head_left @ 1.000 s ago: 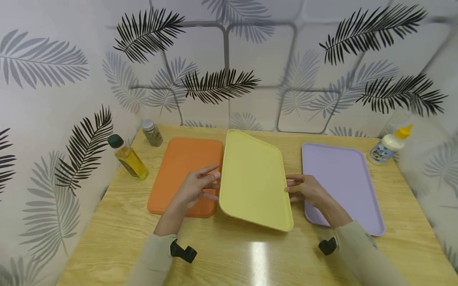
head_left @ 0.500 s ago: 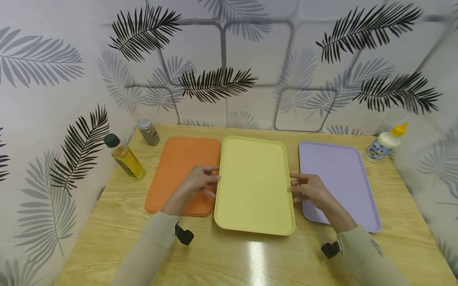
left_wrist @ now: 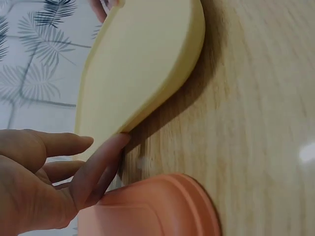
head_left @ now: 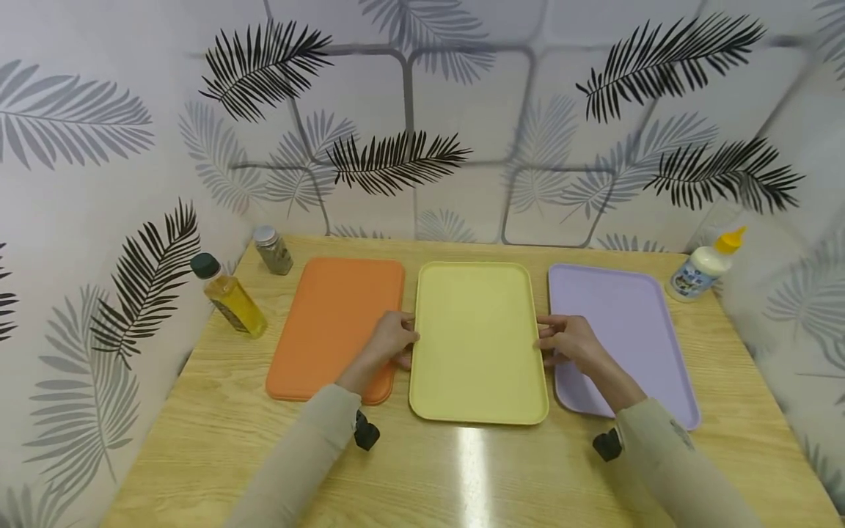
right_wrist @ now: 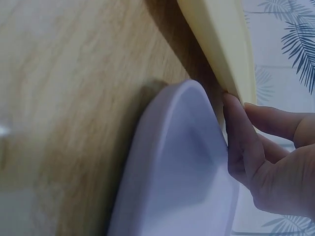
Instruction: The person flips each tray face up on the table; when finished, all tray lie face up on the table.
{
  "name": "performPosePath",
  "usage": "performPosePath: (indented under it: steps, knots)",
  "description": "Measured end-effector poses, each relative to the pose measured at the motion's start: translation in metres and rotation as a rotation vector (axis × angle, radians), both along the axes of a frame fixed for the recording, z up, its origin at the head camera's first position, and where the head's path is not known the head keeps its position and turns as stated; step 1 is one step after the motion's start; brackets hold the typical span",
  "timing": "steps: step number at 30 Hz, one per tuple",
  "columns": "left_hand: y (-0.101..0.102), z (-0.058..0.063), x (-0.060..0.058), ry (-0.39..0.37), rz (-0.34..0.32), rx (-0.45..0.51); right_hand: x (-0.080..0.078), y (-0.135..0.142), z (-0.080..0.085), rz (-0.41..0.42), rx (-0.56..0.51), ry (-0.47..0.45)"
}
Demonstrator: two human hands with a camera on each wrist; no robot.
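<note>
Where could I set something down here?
Bare table: in front of the yellow tray, between left sleeve and right sleeve; also between green-capped bottle, orange tray and left sleeve. Crowded: beside the yellow tray, at left hand and right hand.

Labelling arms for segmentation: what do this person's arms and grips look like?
Pale beige long sleeves, left and right, with a greyish mark on the right one near the cuff. Small, blocky black devices at both wrists, left and right. Left grip and right grip bare, no gloves. No cables visible.
</note>
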State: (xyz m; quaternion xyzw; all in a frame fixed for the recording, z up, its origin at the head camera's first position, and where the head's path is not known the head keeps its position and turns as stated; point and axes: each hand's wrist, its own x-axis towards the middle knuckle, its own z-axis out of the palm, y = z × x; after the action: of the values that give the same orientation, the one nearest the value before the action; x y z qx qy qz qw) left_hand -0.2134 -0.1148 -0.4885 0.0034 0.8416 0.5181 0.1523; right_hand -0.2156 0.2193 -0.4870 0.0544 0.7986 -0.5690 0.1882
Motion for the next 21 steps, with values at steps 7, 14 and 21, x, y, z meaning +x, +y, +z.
performPosePath:
  steps: [7, 14, 21]
  knots:
    - [0.007, -0.009, -0.017, 0.137, -0.031, -0.17, -0.009, -0.002, 0.0, -0.007, 0.042, 0.025]
    - [0.012, -0.01, -0.026, 0.091, -0.016, -0.193, -0.013, -0.004, -0.002, -0.002, 0.067, 0.059]
    - [0.016, -0.003, -0.026, 0.058, -0.016, -0.238, -0.015, -0.005, -0.002, -0.018, 0.118, 0.089]
